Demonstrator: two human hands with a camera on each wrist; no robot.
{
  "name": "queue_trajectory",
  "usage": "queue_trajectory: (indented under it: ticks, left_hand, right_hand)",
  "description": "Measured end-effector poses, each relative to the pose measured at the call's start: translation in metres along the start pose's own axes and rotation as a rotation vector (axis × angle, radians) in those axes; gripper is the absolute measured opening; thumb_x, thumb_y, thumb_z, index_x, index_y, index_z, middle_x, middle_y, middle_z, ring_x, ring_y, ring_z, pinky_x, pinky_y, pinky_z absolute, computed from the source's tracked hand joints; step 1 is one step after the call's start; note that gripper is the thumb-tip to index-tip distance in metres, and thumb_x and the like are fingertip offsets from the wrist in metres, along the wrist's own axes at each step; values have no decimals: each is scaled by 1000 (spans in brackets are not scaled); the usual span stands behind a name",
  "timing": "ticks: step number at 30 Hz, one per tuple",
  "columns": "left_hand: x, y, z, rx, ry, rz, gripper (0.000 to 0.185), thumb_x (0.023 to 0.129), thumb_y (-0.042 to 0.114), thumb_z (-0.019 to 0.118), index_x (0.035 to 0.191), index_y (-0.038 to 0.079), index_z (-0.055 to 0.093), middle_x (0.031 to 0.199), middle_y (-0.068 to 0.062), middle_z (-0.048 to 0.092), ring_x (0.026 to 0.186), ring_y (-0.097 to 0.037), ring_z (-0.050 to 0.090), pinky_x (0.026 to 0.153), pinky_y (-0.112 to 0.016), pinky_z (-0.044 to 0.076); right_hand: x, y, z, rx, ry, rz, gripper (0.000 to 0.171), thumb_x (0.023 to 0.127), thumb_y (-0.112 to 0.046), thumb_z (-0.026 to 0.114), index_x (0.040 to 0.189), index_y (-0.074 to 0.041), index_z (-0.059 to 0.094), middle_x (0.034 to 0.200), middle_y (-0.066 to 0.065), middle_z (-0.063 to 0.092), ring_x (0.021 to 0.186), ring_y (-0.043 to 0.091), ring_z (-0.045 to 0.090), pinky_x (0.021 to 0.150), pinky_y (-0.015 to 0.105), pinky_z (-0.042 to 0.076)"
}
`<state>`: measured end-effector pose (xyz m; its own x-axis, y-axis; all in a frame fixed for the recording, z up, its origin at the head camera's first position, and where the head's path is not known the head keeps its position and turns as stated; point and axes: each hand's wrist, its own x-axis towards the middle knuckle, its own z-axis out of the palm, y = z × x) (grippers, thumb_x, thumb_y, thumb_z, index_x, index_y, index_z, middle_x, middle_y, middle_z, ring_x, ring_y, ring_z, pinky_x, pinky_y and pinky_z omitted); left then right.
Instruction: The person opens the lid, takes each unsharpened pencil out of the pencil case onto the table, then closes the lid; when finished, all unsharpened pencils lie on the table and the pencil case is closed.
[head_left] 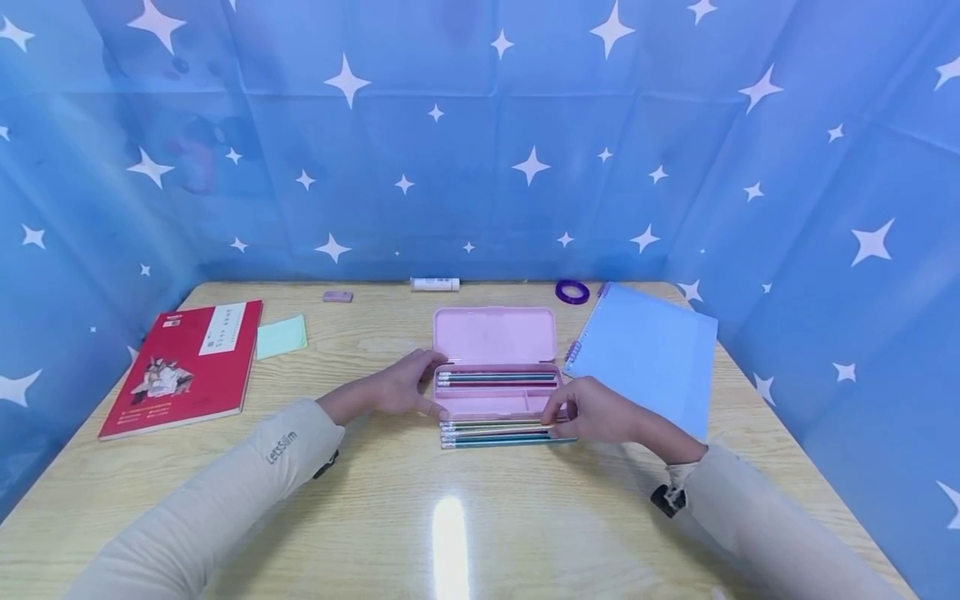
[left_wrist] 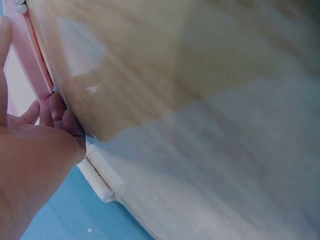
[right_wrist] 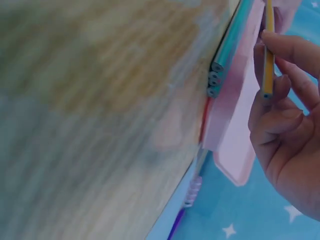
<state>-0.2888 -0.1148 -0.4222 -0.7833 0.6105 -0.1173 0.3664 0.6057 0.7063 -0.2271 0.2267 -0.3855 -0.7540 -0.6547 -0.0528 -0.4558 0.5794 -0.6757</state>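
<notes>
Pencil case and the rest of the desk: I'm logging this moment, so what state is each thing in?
pencil case: open, lid back, two pencils inside.
loose pencils: lying in a row on the table before the case.
yellow pencil: pinched in the right hand.
left hand: touches the case's left end.
red book: closed, flat.
blue notebook: closed, flat.
glue stick: lying down, capped.

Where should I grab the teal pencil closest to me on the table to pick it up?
Probably at its right end, coming down from above. The front teal pencil lies flat on the wooden table, pressed against other pencils behind it, so only its top and near side are free. That end juts out beside the right hand, clear of the open pink pencil case.
</notes>
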Motion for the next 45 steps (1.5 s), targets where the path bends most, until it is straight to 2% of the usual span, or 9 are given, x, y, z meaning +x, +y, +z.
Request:
queue_trajectory:
  ticks: [15,22,30,37,45]
  left_hand:
    - [0,1,1,-2,-2,5,101,72,46,87,147,2,36,126,-8,45,110,-21,45,97,-35,42]
    - [0,0,1,-3,-2,10,100,72,47,87,147,2,37,126,-8,46,111,-22,45,98,-35,42]
    - [-1,0,-1,-13,-6,-3,100,72,46,87,147,3,36,129,-8,44,115,-21,45,102,-36,41]
    - [-1,1,0,-16,-3,3,101,72,47,87,147,3,36,130,-9,44,117,-22,44,104,-38,40]
    - [0,-2,0,-9,-1,8,101,72,48,87,147,4,36,131,-8,44,116,-21,44,102,-37,40]
  right_hand:
    - [-13,4,9,1,-24,-40,8,84,-5,78,87,-12,76,80,-4,69,61,5,52,57,23,48]
    - [-11,7,18,-34,33,-32,10,81,-7,81,81,-14,74,76,-9,68,60,6,53,55,23,48]
    - [-15,-1,21,-155,71,-30,16,79,-11,83,77,-18,69,71,-12,61,61,5,52,57,23,47]
    - [-20,1,17,-233,81,26,17,79,-14,83,78,-20,67,72,-14,60,65,3,53,60,23,47]
    - [-32,3,8,-233,82,94,17,81,-16,82,78,-20,66,72,-13,60,64,3,53,60,23,47]
